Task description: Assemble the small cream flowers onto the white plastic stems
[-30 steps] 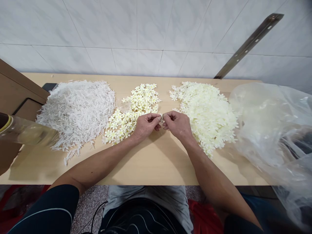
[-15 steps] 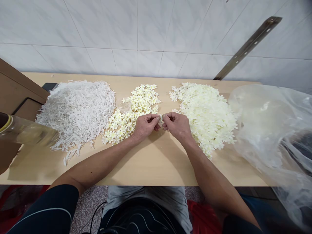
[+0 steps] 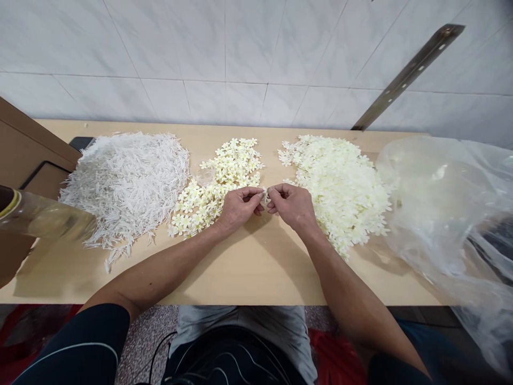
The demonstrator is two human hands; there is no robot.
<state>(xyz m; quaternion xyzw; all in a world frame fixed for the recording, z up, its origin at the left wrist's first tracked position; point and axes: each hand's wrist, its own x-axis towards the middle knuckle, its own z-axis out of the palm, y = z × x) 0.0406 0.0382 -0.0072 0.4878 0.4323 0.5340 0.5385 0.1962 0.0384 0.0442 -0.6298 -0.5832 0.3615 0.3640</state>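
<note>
My left hand (image 3: 241, 207) and my right hand (image 3: 292, 206) meet over the table, thumbs and forefingers pinched. Between the fingertips shows a small pale artificial flower (image 3: 265, 196), mostly covered by the fingers. Just beyond and left of my left hand spreads a group of cream flowers with yellow centres (image 3: 236, 163). A larger heap of loose pale-yellow flower heads (image 3: 340, 182) lies right beside my right hand. At the left is a big pile of thin white plastic stem-like pieces (image 3: 130, 182).
A clear plastic bag (image 3: 433, 187) slumps over the table's right end. At the left stand a brown cardboard box (image 3: 36, 144) and a see-through bottle (image 3: 52, 214) with a yellow ring. A metal strip (image 3: 404, 80) leans on the tiled wall behind the table (image 3: 244, 272).
My hands stay almost in place, still pinching at the same spot. My right hand has shifted very slightly. The piles look the same.
</note>
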